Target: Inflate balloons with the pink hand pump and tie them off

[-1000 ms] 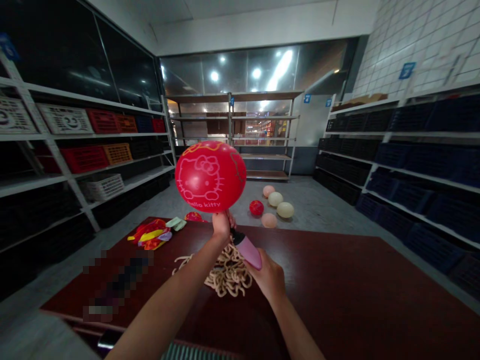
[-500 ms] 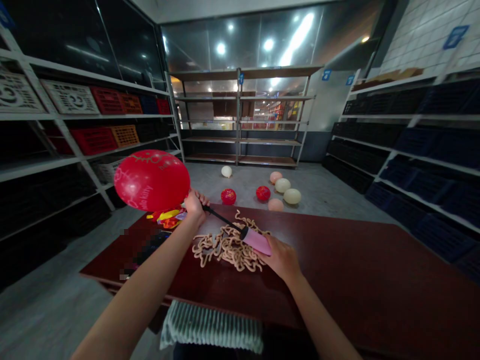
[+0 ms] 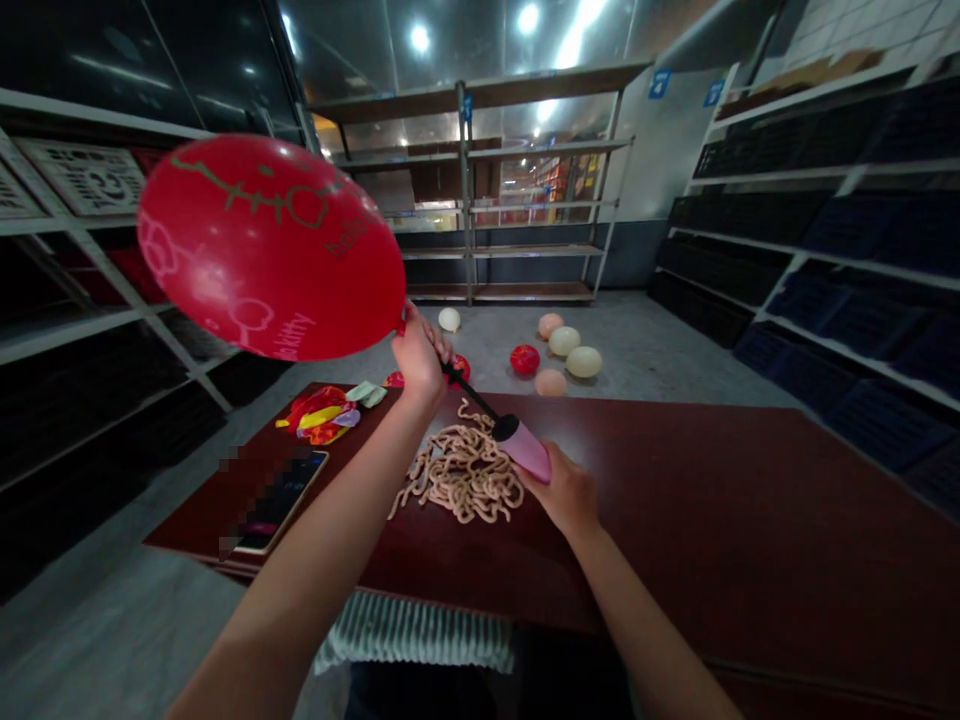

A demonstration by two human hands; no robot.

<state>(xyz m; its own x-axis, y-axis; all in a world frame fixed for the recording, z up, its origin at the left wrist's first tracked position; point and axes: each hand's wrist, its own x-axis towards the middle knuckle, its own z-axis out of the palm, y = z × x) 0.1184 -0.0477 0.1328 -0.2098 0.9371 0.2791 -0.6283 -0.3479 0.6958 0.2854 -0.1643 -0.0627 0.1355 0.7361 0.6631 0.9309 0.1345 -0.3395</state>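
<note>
A big red balloon [image 3: 270,250] printed with cartoon outlines and lettering floats out to the left of my left hand [image 3: 421,355]. That hand is closed around the balloon's neck, where the black nozzle end of a pump meets it. My right hand [image 3: 562,490] is wrapped round the pink barrel of the hand pump [image 3: 527,450]. A black rod joins the barrel to the part at my left hand. Below the pump, a tangled heap of beige twisted cords [image 3: 469,475] lies on the dark red table [image 3: 675,520].
Uninflated balloons [image 3: 322,412] in several colours and a phone [image 3: 281,505] lie on the table's left side. Inflated balloons [image 3: 564,341] rest on the floor beyond it. Shelves with crates [image 3: 840,290] line both sides; a rack [image 3: 465,200] stands at the back.
The red balloon has grown much larger and risen in view. My left hand has moved up and right. The phone and uninflated balloons show more fully now.
</note>
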